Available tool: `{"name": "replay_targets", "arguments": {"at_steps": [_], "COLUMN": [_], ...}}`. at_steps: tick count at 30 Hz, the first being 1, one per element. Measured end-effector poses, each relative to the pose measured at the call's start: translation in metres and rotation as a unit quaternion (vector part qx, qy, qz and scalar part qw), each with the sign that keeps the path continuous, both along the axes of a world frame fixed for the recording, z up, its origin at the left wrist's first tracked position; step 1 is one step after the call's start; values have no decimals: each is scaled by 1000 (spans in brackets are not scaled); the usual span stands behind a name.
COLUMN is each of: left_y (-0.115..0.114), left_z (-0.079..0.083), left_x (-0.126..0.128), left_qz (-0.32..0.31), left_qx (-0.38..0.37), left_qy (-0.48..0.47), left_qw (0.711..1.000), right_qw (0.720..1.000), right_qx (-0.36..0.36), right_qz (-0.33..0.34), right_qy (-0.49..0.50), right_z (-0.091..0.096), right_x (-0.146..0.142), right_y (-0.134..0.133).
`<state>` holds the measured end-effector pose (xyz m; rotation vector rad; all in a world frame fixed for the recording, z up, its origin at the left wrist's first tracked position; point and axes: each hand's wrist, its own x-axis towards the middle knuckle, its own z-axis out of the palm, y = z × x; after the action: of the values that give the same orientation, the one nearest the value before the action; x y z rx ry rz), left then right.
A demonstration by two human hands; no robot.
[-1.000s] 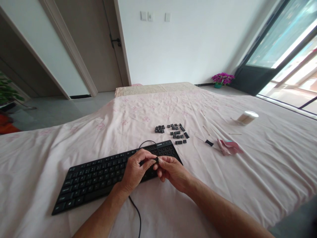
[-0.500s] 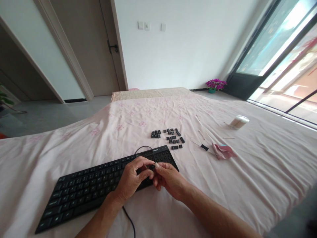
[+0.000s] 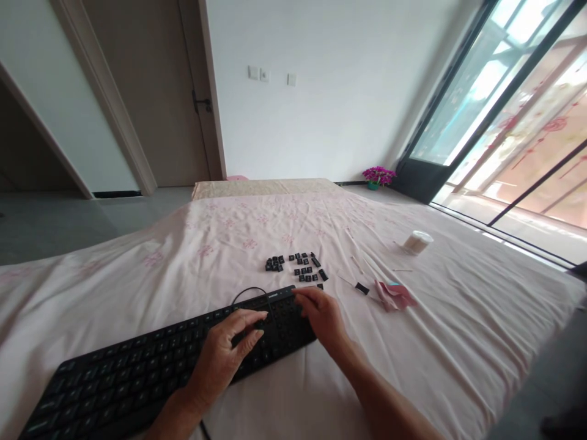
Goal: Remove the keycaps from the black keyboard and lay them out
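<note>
A black keyboard (image 3: 156, 366) lies at an angle on the pink cloth. Several sockets of its number pad at the right end show no keycaps. Over the keyboard's right half hovers my left hand (image 3: 224, 348), thumb and forefinger apart with nothing visible between them. My right hand (image 3: 321, 315) is above the keyboard's upper right corner, fingers bent together; whatever is in them, if anything, is hidden. Just beyond the keyboard, loose black keycaps (image 3: 275, 264) lie in a small heap, with more keycaps (image 3: 306, 271) in rough rows to the right.
Right of the keycaps are a small black piece (image 3: 362, 288), a crumpled pink cloth (image 3: 394, 296), cotton swabs (image 3: 357, 264) and a round clear tub (image 3: 418, 242). The keyboard's cable (image 3: 247, 289) loops behind it. A wall and a door (image 3: 160, 91) stand beyond the bed.
My hands have parted from holding a small black piece together over the number pad. The right hand went up toward the keyboard's corner; the left opened. The view has tilted upward.
</note>
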<state>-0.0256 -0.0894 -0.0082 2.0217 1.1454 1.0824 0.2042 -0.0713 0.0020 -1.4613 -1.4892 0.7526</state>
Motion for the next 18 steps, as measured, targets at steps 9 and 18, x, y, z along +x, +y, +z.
{"name": "replay_targets", "arguments": {"at_steps": [9, 18], "left_y": [2, 2], "left_z": [-5, -4], "left_x": [1, 2], "left_qz": [13, -6], "left_qx": [-20, -125], "left_qy": [-28, -120], "left_qw": [999, 985], "right_qw": [922, 870], "right_qx": [48, 20], "right_qz": [-71, 16], "right_qy": [-378, -492], "right_z": [7, 9], "right_x": [38, 21], "right_y": [54, 99]}}
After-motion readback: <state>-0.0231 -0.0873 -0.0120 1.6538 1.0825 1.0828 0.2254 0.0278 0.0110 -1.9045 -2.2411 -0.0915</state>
